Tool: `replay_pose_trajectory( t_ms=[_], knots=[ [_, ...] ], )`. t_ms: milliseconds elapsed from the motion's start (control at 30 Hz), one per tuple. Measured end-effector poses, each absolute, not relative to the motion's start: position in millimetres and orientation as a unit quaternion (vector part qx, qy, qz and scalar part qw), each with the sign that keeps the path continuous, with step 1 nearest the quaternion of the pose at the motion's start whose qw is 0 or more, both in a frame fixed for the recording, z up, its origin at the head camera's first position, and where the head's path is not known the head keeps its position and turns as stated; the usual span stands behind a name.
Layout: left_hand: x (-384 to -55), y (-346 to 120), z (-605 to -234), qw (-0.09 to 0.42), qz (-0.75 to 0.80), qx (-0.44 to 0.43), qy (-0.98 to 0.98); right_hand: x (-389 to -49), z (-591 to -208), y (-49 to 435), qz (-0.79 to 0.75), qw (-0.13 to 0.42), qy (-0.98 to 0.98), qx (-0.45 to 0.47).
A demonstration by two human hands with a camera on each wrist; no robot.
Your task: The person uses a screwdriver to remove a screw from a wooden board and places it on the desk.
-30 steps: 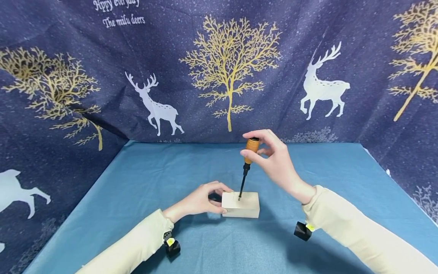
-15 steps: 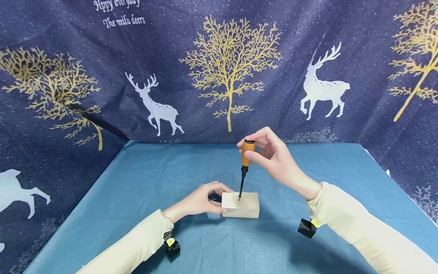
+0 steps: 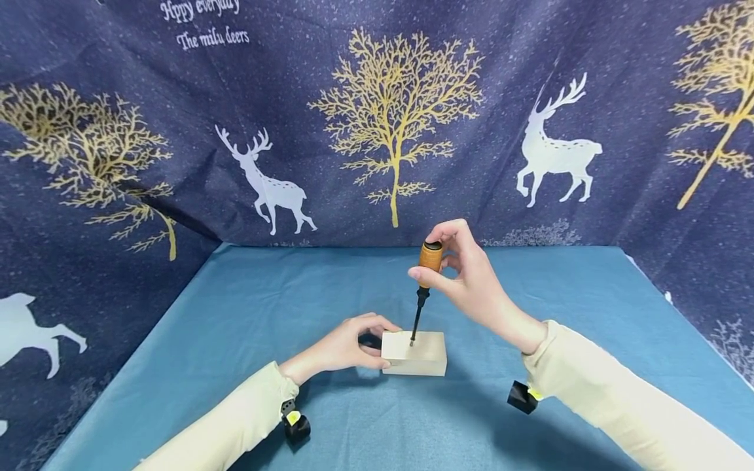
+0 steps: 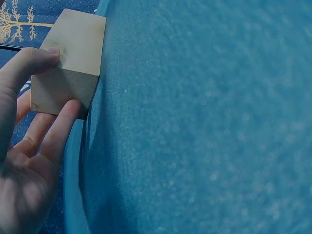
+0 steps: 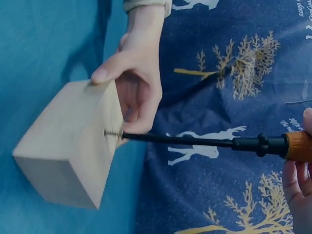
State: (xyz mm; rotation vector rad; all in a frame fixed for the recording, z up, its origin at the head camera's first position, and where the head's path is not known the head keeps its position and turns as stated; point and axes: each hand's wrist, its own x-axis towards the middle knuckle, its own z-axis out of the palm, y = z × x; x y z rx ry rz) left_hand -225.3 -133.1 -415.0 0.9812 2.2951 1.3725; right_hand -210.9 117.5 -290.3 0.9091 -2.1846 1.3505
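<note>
A pale wooden block lies on the blue cloth, and my left hand grips its left end between thumb and fingers. In the left wrist view the thumb lies on one face of the block. A screw stands partly sunk in the block's top face. On its head sits the tip of a screwdriver with an orange handle and black shaft, tilted slightly to the right. My right hand holds the handle near its top, thumb on one side and fingers around the other.
Blue cloth covers the table around the block. Behind it hangs a dark blue curtain printed with deer and gold trees. A small black wrist camera hangs under the right sleeve, another under the left.
The fingers of my right hand have shifted around the screwdriver handle, whose tilt has varied a little. The left hand and the block have stayed in place.
</note>
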Motion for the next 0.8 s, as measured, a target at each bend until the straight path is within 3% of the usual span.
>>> replay_pose_trajectory(
  t_ms=[300,600,700,800],
  knots=[
    [-226,-133,-415,0.151,0.48,0.338,0.795,-207,-285,121,0.525,0.167,-0.772,0.317],
    [-226,-132,-413,0.153,0.48,0.334,0.797,-217,-285,131,0.579,0.052,-0.681,0.445],
    [-225,-132,-413,0.154,0.481,0.332,0.797,-217,-287,128,0.574,0.065,-0.688,0.439],
    [-224,-132,-412,0.155,0.481,0.332,0.796,-216,-290,124,0.531,0.119,-0.741,0.393]
  ],
)
